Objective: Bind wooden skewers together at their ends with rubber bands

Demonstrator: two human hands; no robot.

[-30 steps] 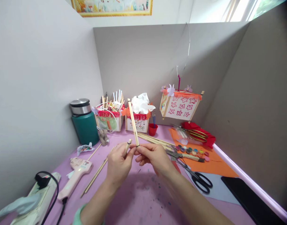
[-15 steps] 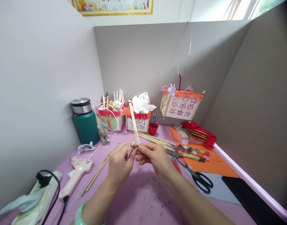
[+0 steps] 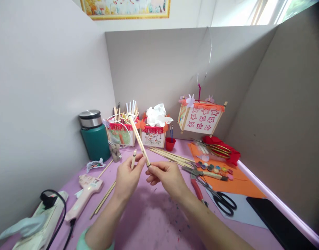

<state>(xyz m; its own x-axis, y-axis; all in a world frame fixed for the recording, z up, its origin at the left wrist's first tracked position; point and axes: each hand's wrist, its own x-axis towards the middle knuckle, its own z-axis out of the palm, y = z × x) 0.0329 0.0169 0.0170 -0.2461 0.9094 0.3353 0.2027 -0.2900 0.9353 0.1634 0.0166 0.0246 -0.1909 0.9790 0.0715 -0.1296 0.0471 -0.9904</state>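
Observation:
Both my hands meet over the middle of the table around a bundle of pale wooden sticks (image 3: pixel 139 140), which tilts up and to the left. A dark band circles its lower end. My right hand (image 3: pixel 168 175) pinches that banded end between thumb and finger. My left hand (image 3: pixel 130 173) is closed, its fingertips against the bundle just above the band. A short wooden piece (image 3: pixel 133 159) with a dark band near its top sticks up from my left fist. Its lower part is hidden in the palm.
More sticks (image 3: pixel 172 157) lie behind my hands. Pliers (image 3: pixel 197 187), black scissors (image 3: pixel 223 201), paint pots (image 3: pixel 214 167) and a phone-like black slab (image 3: pixel 276 218) are at right. A glue gun (image 3: pixel 86 194), power strip (image 3: pixel 42 222) and green flask (image 3: pixel 95 137) stand left. A paper lantern (image 3: pixel 202 118) hangs behind.
The bundle's top has swung left and its banded lower end now shows. My left hand has shifted slightly left, and the short piece in it stands more upright.

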